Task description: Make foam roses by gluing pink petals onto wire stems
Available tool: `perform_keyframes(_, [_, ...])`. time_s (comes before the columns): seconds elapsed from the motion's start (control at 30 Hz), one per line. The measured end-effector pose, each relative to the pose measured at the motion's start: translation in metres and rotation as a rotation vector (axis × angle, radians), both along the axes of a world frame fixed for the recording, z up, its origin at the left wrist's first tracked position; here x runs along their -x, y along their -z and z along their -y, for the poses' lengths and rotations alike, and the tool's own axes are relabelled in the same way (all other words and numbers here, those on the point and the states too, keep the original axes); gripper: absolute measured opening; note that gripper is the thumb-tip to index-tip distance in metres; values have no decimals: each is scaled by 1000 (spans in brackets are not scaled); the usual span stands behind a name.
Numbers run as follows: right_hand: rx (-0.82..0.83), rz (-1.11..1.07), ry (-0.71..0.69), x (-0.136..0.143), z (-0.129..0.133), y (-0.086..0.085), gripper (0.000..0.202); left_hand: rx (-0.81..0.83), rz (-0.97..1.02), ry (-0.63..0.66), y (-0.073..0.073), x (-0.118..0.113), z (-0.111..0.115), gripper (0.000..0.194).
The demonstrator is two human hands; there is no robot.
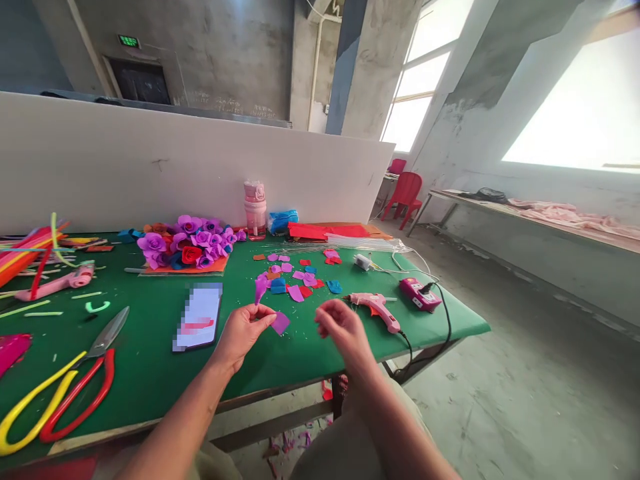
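Note:
My left hand [245,337] is closed in a pinch above the near part of the green table. A twisted purple crepe-paper bud [261,291] stands up from its fingers. At the thumb tip is a square purple paper petal [281,323]; whether it is gripped or lies on the table I cannot tell. My right hand [343,327] hovers to the right, fingers curled together; anything inside them is hidden. Loose paper pieces [296,293] in purple, red, blue and brown lie just beyond both hands. Close to my right hand rests a pink hot glue gun [375,308].
Scissors [95,360] and a phone [200,317] lie left. Behind are finished paper flowers [190,243], a pink bottle [255,210] and red paper [315,231]. A pink power socket [420,295] with cables sits near the right edge. A white panel [200,160] stands behind the table.

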State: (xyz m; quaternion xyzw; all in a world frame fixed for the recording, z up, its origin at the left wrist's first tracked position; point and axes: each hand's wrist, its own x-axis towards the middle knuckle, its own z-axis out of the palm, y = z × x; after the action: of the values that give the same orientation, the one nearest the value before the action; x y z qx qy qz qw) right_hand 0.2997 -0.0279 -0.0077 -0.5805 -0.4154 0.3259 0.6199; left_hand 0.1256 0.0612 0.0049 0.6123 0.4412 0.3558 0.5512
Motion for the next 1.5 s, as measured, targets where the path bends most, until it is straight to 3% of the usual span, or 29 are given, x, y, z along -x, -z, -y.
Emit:
perform_keyframes(0.1, [9, 290, 314, -57, 27, -5, 27, -38, -88, 92, 0, 3, -3, 24])
perform_keyframes(0.2, [242, 618, 538, -109, 49, -2, 31, -95, -211, 171, 5, 4, -5, 20])
perform_keyframes(0.23, [347, 684, 541, -121, 53, 1, 34, -104, -240, 186, 7, 4, -6, 19])
perform_keyframes(0.33, [571, 847, 364, -143, 53, 9, 31, -111, -271, 211, 13, 4, -7, 16])
perform_keyframes(0.5, [628, 1045, 215, -150, 40, 17, 8, -120, -269, 195, 17, 3, -11, 14])
perform_keyframes(0.63, [517, 963, 269, -145, 41, 15, 10, -105, -256, 187, 19, 3, -12, 14])
perform_keyframes(0.73, [325, 675, 294, -132, 44, 4, 28, -126, -283, 205, 22, 3, -12, 12])
perform_keyframes(0.83, [234, 289, 96, -114, 46, -13, 37, -165, -306, 185, 25, 3, -13, 9])
perform_keyframes(0.9, [295, 88, -118, -101, 48, -25, 28, -181, -331, 162, 25, 3, -12, 8])
perform_keyframes(0.97, [342, -10, -214, -88, 49, -34, 28, -202, -367, 148, 24, 4, -12, 6])
perform_keyframes(1.2, [384, 211, -394, -45, 51, -46, 35, -272, -454, 150, 20, 6, -11, 11])
perform_keyframes(1.5, [351, 594, -416, 1, 38, -50, 28, -288, -486, 180, 20, 5, -11, 15])
